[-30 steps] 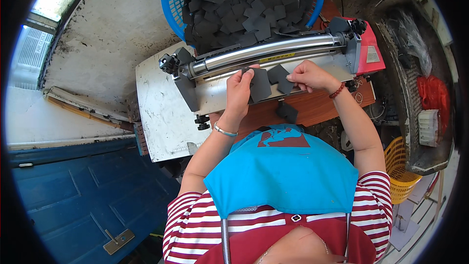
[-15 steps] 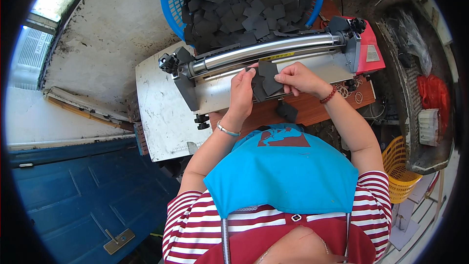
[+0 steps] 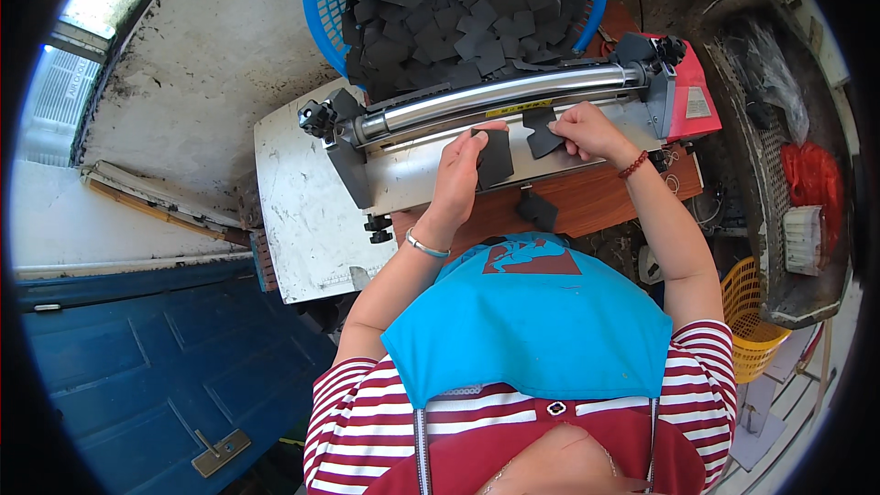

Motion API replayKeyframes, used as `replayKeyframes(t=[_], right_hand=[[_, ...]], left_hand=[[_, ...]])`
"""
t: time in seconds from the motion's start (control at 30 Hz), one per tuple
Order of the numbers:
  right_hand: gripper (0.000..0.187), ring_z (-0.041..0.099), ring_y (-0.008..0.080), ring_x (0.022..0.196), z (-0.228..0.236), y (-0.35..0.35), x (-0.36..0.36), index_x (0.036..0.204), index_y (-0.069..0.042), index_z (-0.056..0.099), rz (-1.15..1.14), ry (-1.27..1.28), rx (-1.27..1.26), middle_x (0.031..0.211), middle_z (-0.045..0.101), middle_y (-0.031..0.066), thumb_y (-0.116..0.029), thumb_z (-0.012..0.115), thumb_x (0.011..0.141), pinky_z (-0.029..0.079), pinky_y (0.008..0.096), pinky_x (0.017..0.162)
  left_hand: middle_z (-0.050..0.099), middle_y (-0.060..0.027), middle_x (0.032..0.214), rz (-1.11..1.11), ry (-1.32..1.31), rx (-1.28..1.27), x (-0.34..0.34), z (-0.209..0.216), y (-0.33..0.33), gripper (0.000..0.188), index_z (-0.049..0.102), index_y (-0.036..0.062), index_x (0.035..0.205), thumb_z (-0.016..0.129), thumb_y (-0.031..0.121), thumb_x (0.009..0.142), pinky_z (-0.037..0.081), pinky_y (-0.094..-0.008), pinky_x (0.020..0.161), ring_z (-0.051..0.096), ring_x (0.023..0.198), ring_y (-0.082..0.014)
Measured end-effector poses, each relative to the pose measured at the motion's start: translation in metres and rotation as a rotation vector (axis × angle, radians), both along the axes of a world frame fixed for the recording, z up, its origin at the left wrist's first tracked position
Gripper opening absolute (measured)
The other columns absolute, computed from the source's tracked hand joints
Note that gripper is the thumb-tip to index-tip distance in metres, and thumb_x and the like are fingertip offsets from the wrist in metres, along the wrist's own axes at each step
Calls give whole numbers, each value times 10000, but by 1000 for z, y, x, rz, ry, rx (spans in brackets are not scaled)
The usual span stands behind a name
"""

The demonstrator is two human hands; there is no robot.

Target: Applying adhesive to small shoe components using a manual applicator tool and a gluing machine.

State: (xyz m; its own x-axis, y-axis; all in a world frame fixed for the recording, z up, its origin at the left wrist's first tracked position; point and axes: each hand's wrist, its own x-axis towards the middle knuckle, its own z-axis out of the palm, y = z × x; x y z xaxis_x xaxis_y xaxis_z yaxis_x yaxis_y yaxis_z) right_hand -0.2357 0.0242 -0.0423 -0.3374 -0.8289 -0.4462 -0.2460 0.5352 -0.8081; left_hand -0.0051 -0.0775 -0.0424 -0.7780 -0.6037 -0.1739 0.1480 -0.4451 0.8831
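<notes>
My left hand is closed on dark grey flat pieces, its thumb on top; how many lie together I cannot tell. A single notched dark piece is pinched in my right hand, apart from the left hand's pieces and tilted over the metal bed. Both hands are at the near side of a roller machine with a shiny metal roller and a pale metal bed. Below the hands, another dark piece hangs or lies by the brown board's near edge.
Behind the roller stands a blue plastic basket heaped with dark pieces. Black knobs stick out at the machine's ends. Rubber bands lie on the brown board. A yellow basket and a grey trough are at right.
My right hand has moved right, drawing one dark piece away from those in my left hand. The left hand has hardly moved.
</notes>
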Motion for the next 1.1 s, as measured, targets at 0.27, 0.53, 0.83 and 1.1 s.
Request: replayKeyframes(t=[0.27, 0.53, 0.83, 1.1], right_hand=[[405, 519, 147, 392, 3, -3, 7, 632, -11, 634, -14, 217, 6, 518, 576, 61, -322, 613, 892, 420, 300, 388], [431, 550, 162, 511, -2, 2, 53, 650, -16, 640, 123, 236, -336, 553, 589, 62, -382, 653, 876, 441, 321, 516], [275, 469, 16, 442, -2, 3, 43, 748, -64, 633, 50, -230, -254, 607, 588, -9, -265, 623, 935, 357, 162, 409], [307, 470, 19, 439, 2, 2, 42, 727, -63, 620, 113, -222, -214, 612, 594, -5, -279, 605, 944, 359, 162, 408]], left_hand=[[645, -44, 1028, 46, -3, 104, -6, 0, 4, 322, 617, 1, 1175, 415, 179, 998, 487, -247, 819, 590, 904, -97], [644, -18, 980, 110, -11, 54, -19, -5, 8, 300, 616, -7, 1175, 450, 185, 1013, 489, -209, 756, 573, 839, -60], [634, -59, 809, 6, -145, -15, 3, -13, -1, 251, 656, -22, 1026, 512, 170, 953, 480, -214, 459, 656, 694, -129], [635, -50, 726, 19, -187, -89, 6, -11, 2, 201, 665, -30, 947, 561, 140, 927, 456, -201, 423, 642, 582, -126]])
